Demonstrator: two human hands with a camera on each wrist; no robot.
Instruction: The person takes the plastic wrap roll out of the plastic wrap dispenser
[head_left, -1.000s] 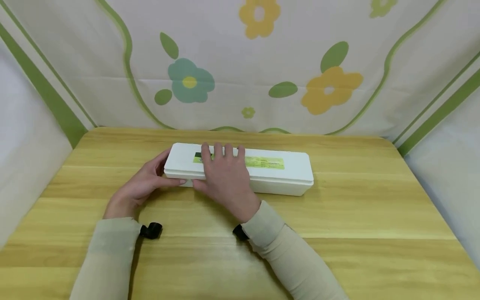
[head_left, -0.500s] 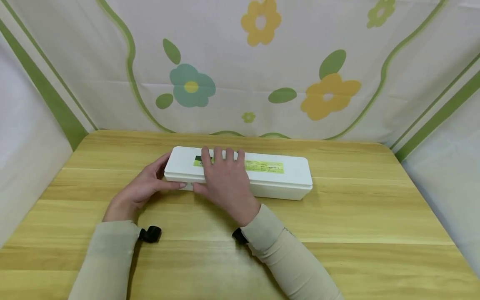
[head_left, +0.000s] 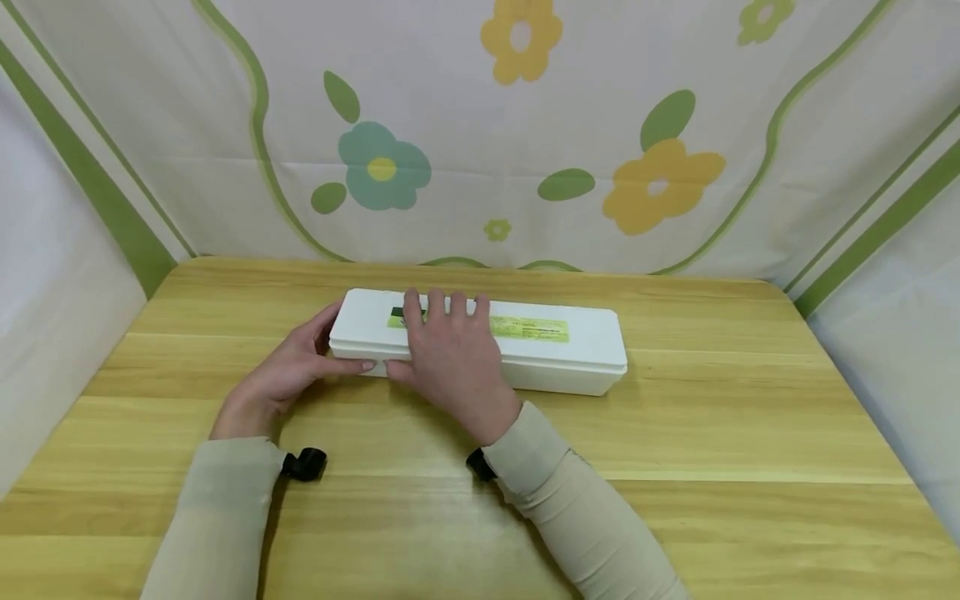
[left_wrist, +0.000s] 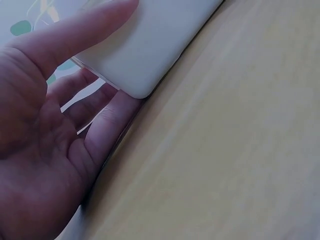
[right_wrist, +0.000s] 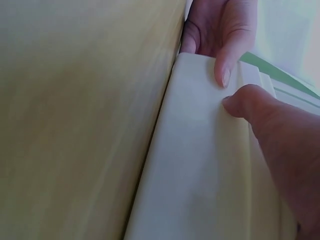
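A long white lidded box (head_left: 592, 335) lies across the table, with a yellow-green printed label (head_left: 528, 328) on its lid. My left hand (head_left: 288, 367) holds the box's left end, thumb along the front wall and fingers around the end. In the left wrist view those fingers (left_wrist: 112, 117) reach past the box's corner, close to the tabletop. Over the lid, left of its middle, lies my right hand (head_left: 456, 358), its fingers spread toward the back edge and covering part of the label. Its thumb (right_wrist: 245, 100) presses the front wall, near the left thumb's tip.
Beneath the box is a wooden table (head_left: 712, 442) with rounded back corners. A pale curtain (head_left: 465, 125) with printed flowers stands behind it, and white cloth sides flank the table. Small black wrist devices (head_left: 306, 464) show at both sleeve cuffs.
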